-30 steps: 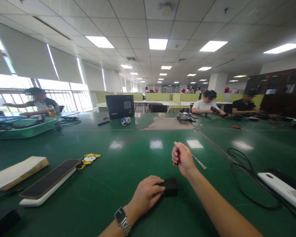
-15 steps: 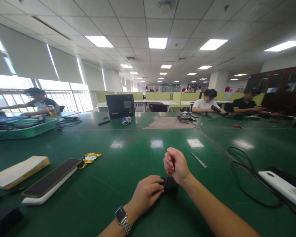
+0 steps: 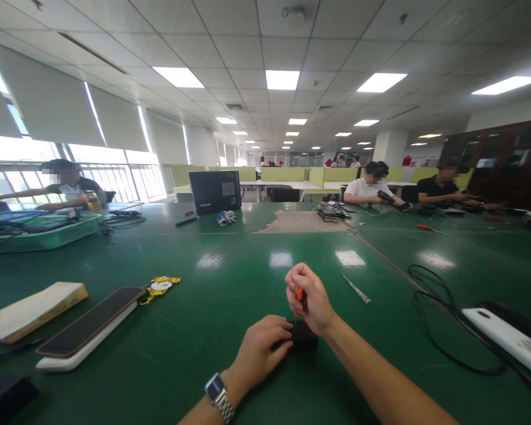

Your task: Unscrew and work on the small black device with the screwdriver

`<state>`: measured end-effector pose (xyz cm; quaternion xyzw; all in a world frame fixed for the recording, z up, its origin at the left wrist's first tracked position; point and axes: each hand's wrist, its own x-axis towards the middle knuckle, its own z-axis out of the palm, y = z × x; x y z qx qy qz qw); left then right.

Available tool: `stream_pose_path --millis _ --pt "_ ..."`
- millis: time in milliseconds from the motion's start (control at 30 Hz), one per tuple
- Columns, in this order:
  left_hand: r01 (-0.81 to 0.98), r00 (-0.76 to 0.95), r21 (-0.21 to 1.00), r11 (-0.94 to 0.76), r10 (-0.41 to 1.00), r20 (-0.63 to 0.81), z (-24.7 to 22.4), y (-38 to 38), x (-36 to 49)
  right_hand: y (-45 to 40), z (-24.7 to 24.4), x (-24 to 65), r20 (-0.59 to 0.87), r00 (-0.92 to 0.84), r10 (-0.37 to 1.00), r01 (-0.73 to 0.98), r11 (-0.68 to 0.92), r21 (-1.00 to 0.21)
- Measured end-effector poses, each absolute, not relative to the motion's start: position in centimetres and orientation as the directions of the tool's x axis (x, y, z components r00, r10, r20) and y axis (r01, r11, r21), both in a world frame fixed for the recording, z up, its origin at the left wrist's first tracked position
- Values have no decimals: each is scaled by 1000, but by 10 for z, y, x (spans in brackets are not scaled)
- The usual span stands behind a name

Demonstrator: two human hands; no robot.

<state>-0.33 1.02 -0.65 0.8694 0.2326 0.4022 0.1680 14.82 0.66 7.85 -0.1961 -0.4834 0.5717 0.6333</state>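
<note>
A small black box (image 3: 307, 337) rests on the green tabletop (image 3: 172, 342) in front of me. My left hand (image 3: 265, 342), with a watch (image 3: 215, 388) on its wrist, grips the box's left side with fingers and thumb. Above the box, my right hand (image 3: 310, 298) is wrapped round the red and black handle of a screwdriver (image 3: 301, 295). The shaft points down to the box's left part, close to my left fingertips; its tip is hidden. To the right lies a slim pen-like screwdriver (image 3: 356, 289).
On the left are a phone (image 3: 91, 319) on a white slab, a yellow charm (image 3: 161, 286), a paper pack (image 3: 35, 310) and a green basket (image 3: 66, 233). A black cable (image 3: 429, 336) and a white device (image 3: 504, 339) lie right. Co-workers sit at the far side beyond a black monitor (image 3: 215, 192).
My right hand has shifted slightly left and turned with the screwdriver, whose handle now leans differently. My left hand and the box stay in place.
</note>
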Motion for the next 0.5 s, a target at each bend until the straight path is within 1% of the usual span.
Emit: stream_pose_path --millis 133,233,367,433,500 --pt "299 552 535 -790 601 578 -6 9 -2 7 77 147 420 -147 896 -575 268 -773" --pt "297 554 568 -768 623 553 -5 8 -1 9 75 147 425 -120 897 -566 289 -772" --pt "281 532 615 -736 653 538 -6 9 -1 13 76 152 367 -117 923 -500 264 -825" --pt "285 524 635 -718 671 524 -7 9 -1 14 77 154 336 -144 931 -459 238 -856" --pt "291 517 648 -704 686 512 -7 9 -1 15 77 156 317 -185 930 -458 204 -865"
